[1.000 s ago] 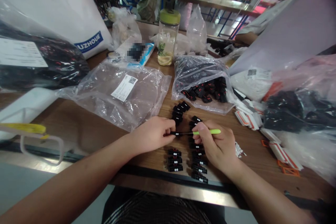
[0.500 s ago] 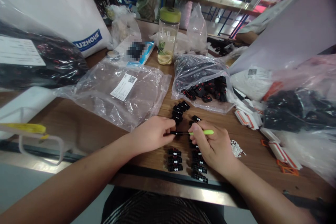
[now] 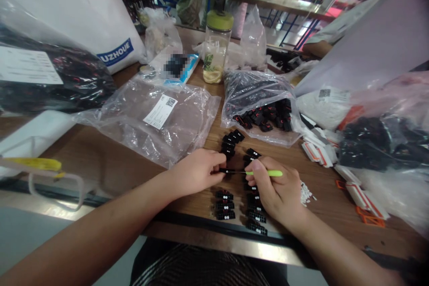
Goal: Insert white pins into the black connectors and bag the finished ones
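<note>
Pinched between the fingers of my left hand (image 3: 201,170) is a small black connector (image 3: 225,170) with a white dot. My right hand (image 3: 275,185) is closed round a tool with a lime-green handle (image 3: 275,173), whose thin dark shaft points left and reaches the connector. Rows of black connectors (image 3: 225,205) with white dots lie near the table's front edge, and another column (image 3: 256,217) runs partly under my right hand. Above my left hand sits a curved row of black connectors (image 3: 229,139). Small white pieces (image 3: 306,194) are piled to the right of my right hand.
An open bag of black connectors (image 3: 263,114) lies behind my hands. Left of it are a flat clear bag (image 3: 187,111) and a bottle with a green lid (image 3: 217,49). Orange and white parts (image 3: 362,196) lie at right. Glasses (image 3: 55,183) stand at left. A person's arm (image 3: 317,48) shows behind.
My right hand and the green-handled tool have shifted slightly right, away from my left hand, showing more of the shaft. The whole view has moved a little.
</note>
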`<state>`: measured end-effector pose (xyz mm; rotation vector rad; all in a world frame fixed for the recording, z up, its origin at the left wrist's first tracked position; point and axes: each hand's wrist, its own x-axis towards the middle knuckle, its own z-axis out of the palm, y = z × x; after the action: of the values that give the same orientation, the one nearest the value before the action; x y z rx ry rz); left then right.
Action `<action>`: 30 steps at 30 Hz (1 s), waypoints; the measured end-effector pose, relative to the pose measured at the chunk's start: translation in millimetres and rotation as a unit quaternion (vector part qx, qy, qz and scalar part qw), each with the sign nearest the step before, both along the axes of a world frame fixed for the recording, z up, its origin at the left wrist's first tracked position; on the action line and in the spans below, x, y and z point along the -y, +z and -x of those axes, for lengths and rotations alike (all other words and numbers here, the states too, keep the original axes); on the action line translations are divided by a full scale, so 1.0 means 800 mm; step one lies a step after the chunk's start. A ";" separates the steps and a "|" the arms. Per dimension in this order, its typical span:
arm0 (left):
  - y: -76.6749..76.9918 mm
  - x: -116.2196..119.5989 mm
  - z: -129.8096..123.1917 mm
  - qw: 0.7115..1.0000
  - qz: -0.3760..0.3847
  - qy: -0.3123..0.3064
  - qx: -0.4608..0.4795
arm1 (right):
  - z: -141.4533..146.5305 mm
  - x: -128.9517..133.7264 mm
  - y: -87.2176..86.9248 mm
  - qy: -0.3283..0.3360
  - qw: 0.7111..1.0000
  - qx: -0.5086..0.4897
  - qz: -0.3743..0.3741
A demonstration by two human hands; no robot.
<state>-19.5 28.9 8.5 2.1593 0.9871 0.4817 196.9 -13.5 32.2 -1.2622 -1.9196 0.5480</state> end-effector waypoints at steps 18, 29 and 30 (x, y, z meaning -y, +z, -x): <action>0.007 0.000 -0.002 1.000 0.012 0.001 -0.021 | 0.013 -0.001 0.013 0.077 0.991 0.098 -0.053; 0.006 -0.009 0.003 0.997 0.002 0.063 -0.046 | -0.011 -0.004 0.007 -0.029 0.996 -0.045 -0.066; 0.006 -0.010 0.003 0.997 0.007 0.068 -0.046 | -0.013 -0.004 0.007 -0.029 0.996 -0.044 -0.066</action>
<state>-22.2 36.6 13.0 2.1275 1.1897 0.4401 206.9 -10.2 37.9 -1.1859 -1.8095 0.4317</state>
